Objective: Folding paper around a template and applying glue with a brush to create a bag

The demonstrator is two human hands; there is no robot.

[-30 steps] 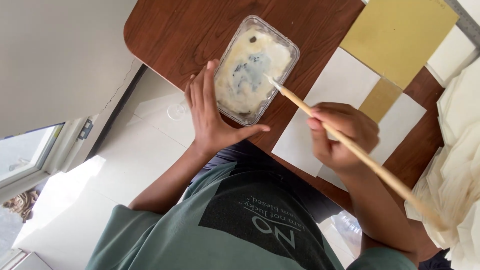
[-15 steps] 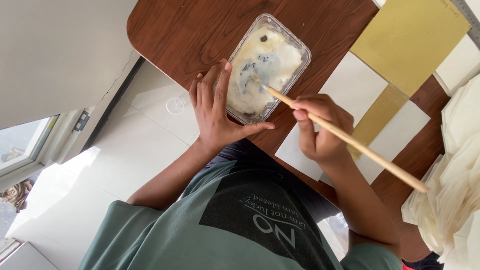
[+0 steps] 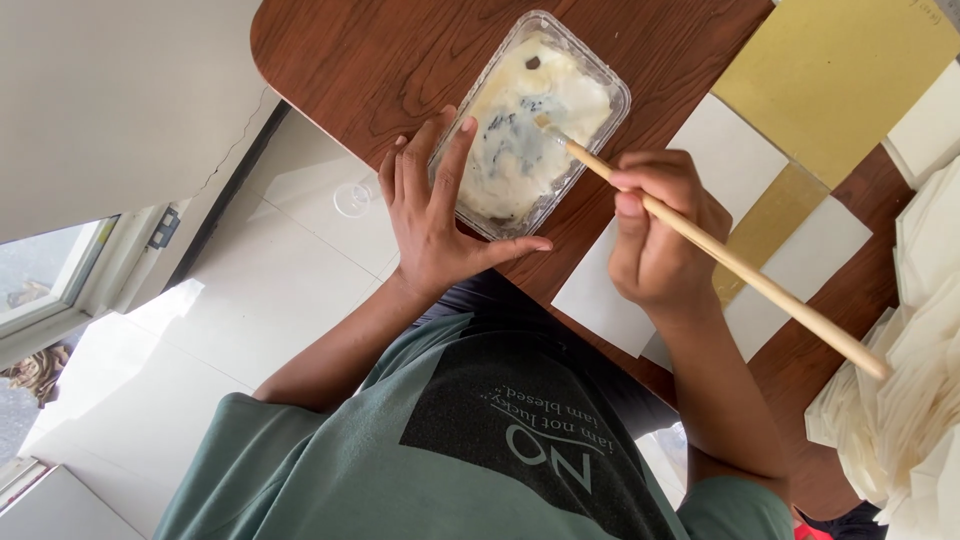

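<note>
A clear plastic container (image 3: 535, 110) holding a whitish paste with dark streaks sits near the corner of a brown wooden table (image 3: 380, 60). My left hand (image 3: 430, 215) rests flat against the container's side, fingers spread and thumb along its near end. My right hand (image 3: 660, 235) is closed around a long wooden-handled brush (image 3: 730, 265). The brush tip (image 3: 545, 125) dips into the paste in the middle of the container.
White paper sheets (image 3: 730, 160) and gold-coloured sheets (image 3: 830, 75) lie on the table to the right of the container. A stack of cream papers (image 3: 915, 400) sits at the right edge. Below the table is a pale tiled floor (image 3: 250, 300).
The view has shifted, so the container now appears lower and nearer. The brush tip has moved further into the paste. My left hand stays against the container.
</note>
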